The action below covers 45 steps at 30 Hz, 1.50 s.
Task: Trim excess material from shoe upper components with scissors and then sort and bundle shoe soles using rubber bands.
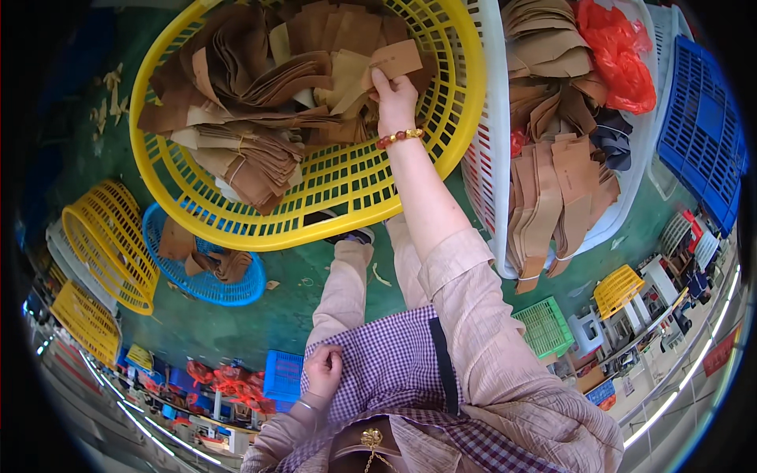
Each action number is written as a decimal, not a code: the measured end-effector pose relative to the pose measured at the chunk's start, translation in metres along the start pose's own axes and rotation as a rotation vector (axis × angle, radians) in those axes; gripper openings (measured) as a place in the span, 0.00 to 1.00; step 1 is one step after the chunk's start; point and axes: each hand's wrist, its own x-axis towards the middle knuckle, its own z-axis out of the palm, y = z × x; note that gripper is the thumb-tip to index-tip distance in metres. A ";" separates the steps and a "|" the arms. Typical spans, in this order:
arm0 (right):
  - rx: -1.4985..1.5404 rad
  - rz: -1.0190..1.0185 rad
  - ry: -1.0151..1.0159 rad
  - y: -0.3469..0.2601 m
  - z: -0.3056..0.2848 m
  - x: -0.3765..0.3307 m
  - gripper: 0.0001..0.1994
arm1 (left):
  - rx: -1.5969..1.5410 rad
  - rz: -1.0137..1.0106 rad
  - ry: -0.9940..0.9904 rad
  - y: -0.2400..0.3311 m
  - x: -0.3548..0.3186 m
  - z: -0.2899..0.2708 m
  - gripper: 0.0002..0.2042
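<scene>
My right hand [394, 104] reaches over a large yellow plastic basket [359, 223] and pinches a flat tan leather-like piece [397, 60] between thumb and fingers. Stacks of brown cut pieces [236, 75] fill much of the basket, some bound into bundles. One fanned bundle [256, 162] lies at the near left inside it. Close to my body, my left hand [323, 372] is loosely curled in front of the purple checked apron [378, 366], with nothing seen in it.
To the right stands a white basket [493, 150] with brown bundles and a red plastic bag [619, 59]. A blue basket [244, 288] with a few pieces sits at left, beside yellow baskets [114, 244]. A blue crate [702, 126] and a green basket [546, 327] are at right.
</scene>
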 end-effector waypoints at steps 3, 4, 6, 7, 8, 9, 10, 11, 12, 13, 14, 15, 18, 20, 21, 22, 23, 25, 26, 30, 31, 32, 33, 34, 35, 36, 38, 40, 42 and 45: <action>0.037 0.017 -0.011 -0.002 -0.004 0.002 0.10 | 0.001 0.009 -0.001 0.001 0.002 0.000 0.08; 0.056 0.025 -0.020 -0.003 -0.004 0.003 0.10 | 0.000 0.013 0.002 0.001 0.003 0.000 0.08; 0.073 0.036 -0.033 -0.002 -0.003 0.002 0.10 | -0.003 0.014 0.008 0.002 0.002 -0.001 0.08; 0.086 0.037 -0.033 -0.002 -0.003 0.003 0.10 | -0.004 0.014 0.005 0.002 0.003 0.000 0.08; 0.098 0.037 -0.035 -0.001 -0.002 0.003 0.10 | -0.005 0.015 0.003 0.002 0.003 0.000 0.07; 0.111 0.037 -0.037 -0.001 -0.001 0.003 0.10 | -0.006 0.016 0.002 0.002 0.003 0.001 0.07; 0.124 0.038 -0.040 -0.001 0.000 0.003 0.10 | -0.008 0.016 0.001 0.002 0.003 0.001 0.07; 0.107 0.027 -0.016 -0.001 0.002 0.001 0.09 | -0.013 0.011 0.008 0.003 0.003 0.002 0.07; 0.090 0.016 0.006 -0.001 0.003 -0.001 0.10 | -0.021 0.005 0.007 0.003 0.004 0.002 0.07; 0.087 0.025 -0.004 -0.001 0.002 -0.002 0.10 | -0.028 -0.003 0.009 0.005 0.003 0.002 0.07; 0.175 0.018 0.122 -0.002 0.000 -0.004 0.10 | -0.035 -0.013 0.012 0.006 0.003 0.001 0.07; 0.263 0.013 0.248 -0.003 -0.001 -0.005 0.11 | -0.042 -0.023 0.015 0.007 0.002 0.001 0.07; 0.408 0.105 0.246 0.028 -0.026 -0.011 0.12 | -0.062 -0.038 0.020 0.007 0.001 -0.001 0.07; 0.092 0.429 0.350 0.057 -0.025 -0.025 0.15 | -0.071 -0.049 0.023 0.006 -0.001 -0.002 0.07; 0.084 0.427 0.347 0.072 -0.028 -0.024 0.15 | -0.079 -0.050 0.026 0.005 -0.001 0.000 0.07; -0.140 0.360 0.274 0.087 -0.029 -0.023 0.16 | -0.089 -0.052 0.023 0.004 -0.002 0.002 0.07; -0.361 0.287 0.209 0.101 -0.036 -0.018 0.18 | -0.098 -0.048 0.012 0.004 0.000 0.005 0.07; -0.787 0.145 0.057 0.122 -0.035 -0.016 0.20 | -0.103 -0.052 0.005 -0.001 0.000 0.005 0.07; -0.784 0.152 0.045 0.125 -0.026 -0.020 0.20 | -0.099 -0.063 0.014 -0.003 -0.002 0.004 0.07; -1.277 -0.208 0.217 0.125 0.002 -0.034 0.22 | -0.141 -0.077 0.038 -0.008 -0.009 0.003 0.07; -1.282 -0.212 0.213 0.124 0.000 -0.032 0.22 | -0.147 -0.079 0.040 -0.007 -0.010 0.004 0.07; -1.171 -0.140 0.150 0.120 -0.003 -0.028 0.23 | -0.149 -0.089 0.038 -0.007 -0.011 0.004 0.07; -1.057 -0.072 0.091 0.116 -0.006 -0.022 0.24 | -0.150 -0.096 0.035 -0.007 -0.011 0.004 0.07; -0.944 -0.005 0.032 0.111 -0.010 -0.017 0.24 | -0.153 -0.103 0.031 -0.008 -0.010 0.004 0.07; -0.830 0.060 -0.025 0.106 -0.014 -0.012 0.25 | -0.156 -0.109 0.028 -0.009 -0.010 0.004 0.07; -0.837 0.058 -0.031 0.101 -0.019 -0.013 0.25 | -0.163 -0.111 0.031 -0.010 -0.012 0.004 0.07; -0.685 0.143 -0.156 0.089 -0.033 -0.018 0.25 | -0.175 -0.078 0.063 -0.014 -0.014 0.004 0.07; -0.530 0.229 -0.278 0.081 -0.040 -0.025 0.26 | -0.185 -0.045 0.097 -0.016 -0.017 0.004 0.07; -0.437 0.227 -0.289 0.077 -0.043 -0.023 0.25 | -0.192 -0.038 0.097 -0.015 -0.014 0.006 0.07; -0.130 0.246 -0.314 0.070 -0.045 -0.019 0.25 | -0.175 -0.031 0.090 -0.013 -0.011 0.008 0.06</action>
